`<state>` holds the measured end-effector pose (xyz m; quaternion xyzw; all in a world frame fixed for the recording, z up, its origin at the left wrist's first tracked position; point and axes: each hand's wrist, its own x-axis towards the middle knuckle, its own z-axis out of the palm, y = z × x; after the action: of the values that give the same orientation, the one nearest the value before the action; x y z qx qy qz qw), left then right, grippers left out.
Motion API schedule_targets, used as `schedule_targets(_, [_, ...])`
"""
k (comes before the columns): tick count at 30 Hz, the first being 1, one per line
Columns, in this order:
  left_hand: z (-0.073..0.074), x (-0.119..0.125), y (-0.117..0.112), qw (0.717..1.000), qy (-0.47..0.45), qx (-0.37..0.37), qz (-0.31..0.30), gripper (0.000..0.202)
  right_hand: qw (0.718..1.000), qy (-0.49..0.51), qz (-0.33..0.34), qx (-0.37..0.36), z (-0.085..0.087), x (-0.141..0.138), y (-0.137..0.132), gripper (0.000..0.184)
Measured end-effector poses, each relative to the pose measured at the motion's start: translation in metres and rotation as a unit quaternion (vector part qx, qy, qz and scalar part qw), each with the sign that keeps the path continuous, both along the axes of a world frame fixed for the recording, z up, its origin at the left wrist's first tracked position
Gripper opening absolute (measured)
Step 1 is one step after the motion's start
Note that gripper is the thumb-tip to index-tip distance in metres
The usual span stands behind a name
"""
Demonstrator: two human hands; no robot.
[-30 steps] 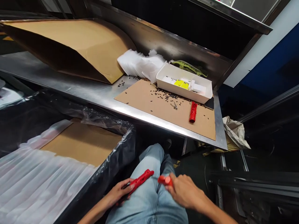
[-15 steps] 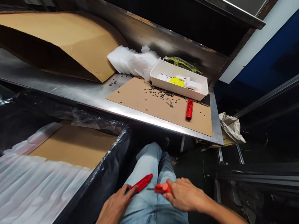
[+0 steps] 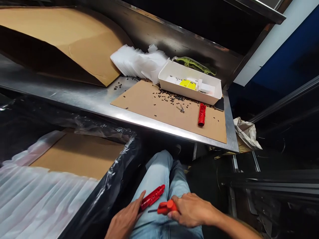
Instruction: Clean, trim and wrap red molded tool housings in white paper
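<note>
Hands of a seated person, noted below the front edge of the stainless-steel bench (image 3: pixel 74 96). Right hand (image 3: pixel 191 209) is wrapped closed around an orange-red tool handle (image 3: pixel 167 207), with a thin dark metal shaft (image 3: pixel 152 210) projecting from it toward the left hand (image 3: pixel 123 215). Left hand is open, its fingers curling out of sight, and its thumb lies against the lower end of a red plastic casing (image 3: pixel 152 197); whether it grips or only steadies the casing cannot be told. Both red objects sit over the person's light-blue jeans (image 3: pixel 159 172), just apart from each other. Left of the jeans and below the bench, a bin lined with black plastic (image 3: pixel 107 166) holds white sheets (image 3: pixel 42 196) and brown cardboard (image 3: pixel 79 156). On the bench's far left leans a large folded cardboard sheet (image 3: pixel 59 43). Toward the bench's right end lies a flat cardboard mat (image 3: pixel 139 103), strewn with small black pieces (image 3: pixel 169 96). Behind the mat, along the bench's back, sit a stack of white sheets (image 3: pixel 138 61) and a white plastic tray (image 3: pixel 169 76) containing a yellow item (image 3: pixel 188 84). A green strap (image 3: pixel 193 62) lies behind the tray. On the mat rest a red ribbed cylinder (image 3: pixel 202 114) and a small metal clip (image 3: pixel 181 108).
</note>
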<state>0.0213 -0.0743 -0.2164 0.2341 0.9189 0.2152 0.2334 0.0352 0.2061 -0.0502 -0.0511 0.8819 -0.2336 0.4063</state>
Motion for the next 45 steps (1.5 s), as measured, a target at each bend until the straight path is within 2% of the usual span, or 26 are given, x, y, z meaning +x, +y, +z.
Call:
schedule_targets(4, [0.003, -0.002, 0.002, 0.997, -0.037, 0.033, 0.063, 0.057, 1.0, 0.005, -0.022, 0.013, 0.0, -0.001, -0.004, 0.05])
schedule_targets(8, [0.008, -0.004, 0.004, 0.987, -0.086, 0.079, 0.109, 0.065, 1.0, -0.005, -0.009, -0.016, 0.003, 0.001, -0.01, 0.052])
schedule_targets(11, [0.012, -0.005, 0.002, 0.975, -0.124, 0.118, 0.14, 0.068, 1.0, 0.002, -0.02, -0.002, 0.003, 0.002, -0.011, 0.048])
schedule_targets(14, [0.011, -0.011, -0.001, 0.953, -0.174, 0.183, 0.169, 0.065, 1.0, -0.003, -0.008, -0.021, 0.004, 0.005, -0.011, 0.051])
schedule_targets(17, [0.006, -0.022, -0.003, 0.905, -0.259, 0.251, 0.223, 0.056, 1.0, 0.003, -0.014, -0.018, 0.007, 0.007, -0.01, 0.051])
schedule_targets(19, [0.004, -0.029, -0.003, 0.849, -0.352, 0.275, 0.283, 0.062, 1.0, 0.007, -0.022, -0.008, 0.009, 0.009, -0.013, 0.049])
schedule_targets(22, [0.006, -0.034, -0.007, 0.722, -0.506, 0.301, 0.364, 0.068, 1.0, -0.008, -0.003, -0.025, 0.011, 0.012, -0.02, 0.05])
schedule_targets(25, [0.011, -0.036, -0.012, 0.59, -0.608, 0.326, 0.419, 0.049, 1.0, -0.001, -0.009, -0.011, 0.01, 0.012, -0.026, 0.048])
schedule_targets(29, [0.013, -0.042, -0.016, 0.432, -0.692, 0.322, 0.479, 0.022, 1.0, 0.015, -0.01, -0.004, 0.01, 0.01, -0.027, 0.046])
schedule_targets(32, [0.012, -0.045, -0.017, 0.342, -0.724, 0.318, 0.508, 0.008, 1.0, 0.02, -0.007, 0.003, 0.008, 0.006, -0.021, 0.048])
schedule_targets(34, [0.011, -0.047, -0.017, 0.305, -0.725, 0.325, 0.525, 0.008, 0.998, 0.039, -0.029, 0.034, 0.006, 0.002, -0.017, 0.049])
schedule_targets(36, [0.011, -0.049, -0.016, 0.287, -0.719, 0.332, 0.539, 0.013, 0.998, 0.042, -0.031, 0.035, 0.004, 0.001, -0.015, 0.05])
schedule_targets(39, [0.01, -0.05, -0.012, 0.299, -0.709, 0.331, 0.546, 0.018, 1.0, 0.021, -0.003, 0.003, 0.005, 0.002, -0.015, 0.048])
schedule_targets(43, [0.014, -0.048, -0.003, 0.367, -0.674, 0.336, 0.546, 0.019, 0.998, 0.04, -0.025, 0.029, 0.009, 0.001, -0.016, 0.048])
schedule_targets(45, [0.018, -0.046, 0.002, 0.409, -0.646, 0.345, 0.544, 0.021, 0.999, 0.033, -0.013, 0.011, 0.011, 0.0, -0.016, 0.047])
